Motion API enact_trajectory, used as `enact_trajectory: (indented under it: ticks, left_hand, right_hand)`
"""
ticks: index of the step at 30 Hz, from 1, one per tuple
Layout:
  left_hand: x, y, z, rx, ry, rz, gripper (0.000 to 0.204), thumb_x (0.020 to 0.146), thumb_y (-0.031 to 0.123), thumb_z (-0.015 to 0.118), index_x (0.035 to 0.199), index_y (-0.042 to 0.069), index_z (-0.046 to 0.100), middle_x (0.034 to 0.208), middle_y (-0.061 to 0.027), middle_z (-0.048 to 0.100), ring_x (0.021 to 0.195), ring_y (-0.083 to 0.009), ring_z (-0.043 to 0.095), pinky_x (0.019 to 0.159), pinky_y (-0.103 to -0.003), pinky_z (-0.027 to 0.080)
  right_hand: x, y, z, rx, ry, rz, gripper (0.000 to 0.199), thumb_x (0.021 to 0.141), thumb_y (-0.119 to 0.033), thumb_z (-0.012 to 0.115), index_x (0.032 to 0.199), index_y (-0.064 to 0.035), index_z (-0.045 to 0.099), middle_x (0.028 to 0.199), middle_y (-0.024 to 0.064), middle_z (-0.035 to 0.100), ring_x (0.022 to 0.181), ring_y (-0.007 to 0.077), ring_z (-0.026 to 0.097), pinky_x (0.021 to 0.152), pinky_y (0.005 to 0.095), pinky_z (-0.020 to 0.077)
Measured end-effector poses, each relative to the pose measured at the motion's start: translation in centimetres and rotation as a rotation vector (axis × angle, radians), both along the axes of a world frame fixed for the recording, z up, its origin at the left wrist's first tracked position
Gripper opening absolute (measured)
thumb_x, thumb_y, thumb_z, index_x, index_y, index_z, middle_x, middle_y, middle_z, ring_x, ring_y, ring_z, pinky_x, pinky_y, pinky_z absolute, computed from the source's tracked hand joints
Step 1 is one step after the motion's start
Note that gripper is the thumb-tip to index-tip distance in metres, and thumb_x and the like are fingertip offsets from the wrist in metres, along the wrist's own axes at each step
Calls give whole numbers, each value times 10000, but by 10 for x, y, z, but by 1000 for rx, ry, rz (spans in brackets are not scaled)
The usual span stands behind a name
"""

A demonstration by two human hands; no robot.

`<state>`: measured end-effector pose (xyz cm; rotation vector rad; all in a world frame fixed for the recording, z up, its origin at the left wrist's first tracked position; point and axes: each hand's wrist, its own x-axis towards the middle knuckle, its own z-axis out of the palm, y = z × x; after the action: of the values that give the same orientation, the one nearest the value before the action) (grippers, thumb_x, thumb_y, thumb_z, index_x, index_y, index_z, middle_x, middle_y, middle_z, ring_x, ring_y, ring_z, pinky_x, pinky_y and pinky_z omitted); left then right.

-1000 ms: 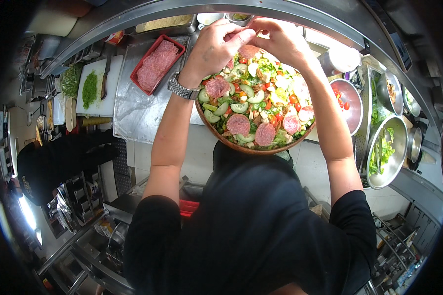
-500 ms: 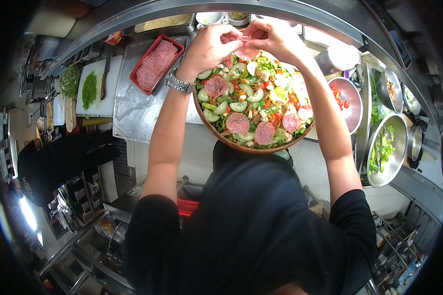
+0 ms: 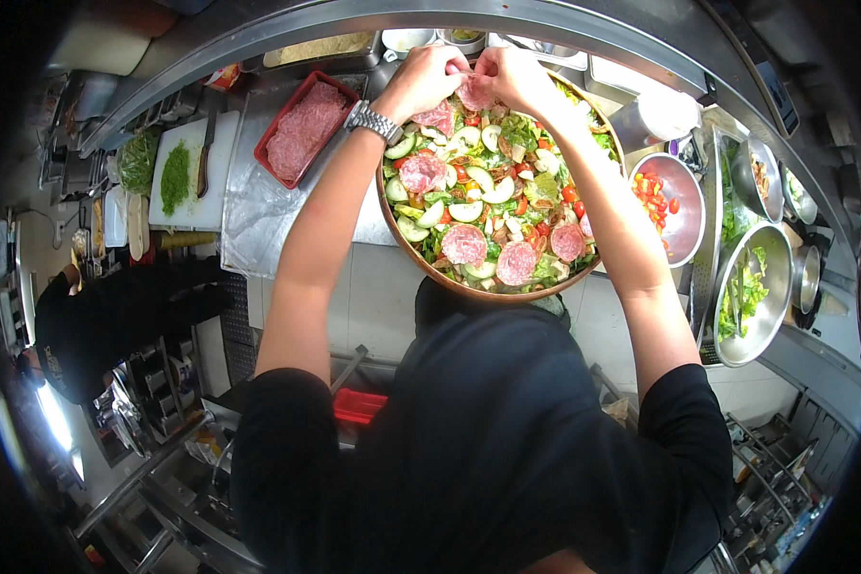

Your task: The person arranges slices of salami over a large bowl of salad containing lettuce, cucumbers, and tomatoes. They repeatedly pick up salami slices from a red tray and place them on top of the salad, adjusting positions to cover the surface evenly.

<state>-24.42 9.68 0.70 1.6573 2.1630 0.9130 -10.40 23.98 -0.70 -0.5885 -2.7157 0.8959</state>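
Observation:
Both hands meet over the far edge of a wide wooden bowl of mixed salad. Between them, my left hand and my right hand pinch a round salami slice, fingers closed at its upper edge. Several more slices lie spread on the salad, including one at the near side and one at the left. Cucumber slices, tomato pieces and leafy greens show around them. A metal watch circles my left wrist. My right forearm hides part of the bowl's right side.
Left of the bowl sits a red tray of sliced salami, then a white cutting board with chopped herbs and a knife. Metal bowls of tomatoes and lettuce stand right. A shelf edge crosses above. Another person works left.
My hands have drawn closer together at the bowl's far edge, still pinching the slice. A salami slice beside my left hand now shows more fully.

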Motion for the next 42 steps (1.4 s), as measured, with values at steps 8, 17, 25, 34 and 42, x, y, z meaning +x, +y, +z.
enact_trajectory:
  ticks: [8, 17, 25, 34, 42]
  left_hand:
    - [16, -15, -26, 125, 222, -177, 199, 852, 120, 633, 1007, 48, 735, 1052, -128, 706, 995, -333, 630, 944, -439, 498]
    - [22, -22, -46, 205, 388, -207, 186, 868, 208, 623, 988, 85, 694, 1064, -88, 609, 1016, -330, 531, 911, -434, 480]
    - [24, -18, -45, 152, 474, -209, 160, 859, 211, 627, 927, 72, 667, 1086, -107, 609, 1041, -332, 542, 907, -446, 483]
    - [25, -6, -24, 247, 286, -194, 163, 894, 200, 615, 884, 48, 672, 900, -129, 651, 908, -339, 607, 878, -448, 496]
    - [46, 15, -14, 121, 86, 9, 198, 856, 240, 727, 853, 45, 693, 866, -150, 675, 882, -334, 656, 810, -449, 539]
  right_hand:
    - [-2, 4, -22, -61, -26, -45, 168, 880, -212, 733, 909, -46, 728, 767, 89, 739, 691, 204, 708, 691, 362, 559]
    - [-8, 5, -33, 106, -13, -51, 174, 870, -228, 744, 881, -55, 736, 764, 103, 732, 713, 249, 711, 709, 378, 560]
    - [-4, 27, -6, -70, -77, 45, 219, 933, -280, 721, 955, -64, 748, 903, 90, 764, 820, 207, 723, 753, 370, 558]
    - [41, 66, 14, -63, -52, 4, 293, 941, -356, 711, 1089, -104, 735, 958, 30, 759, 843, 164, 715, 791, 370, 554]
    - [44, 52, -14, 194, -71, -62, 252, 838, -296, 722, 930, -65, 766, 817, 160, 735, 793, 278, 727, 771, 397, 564]
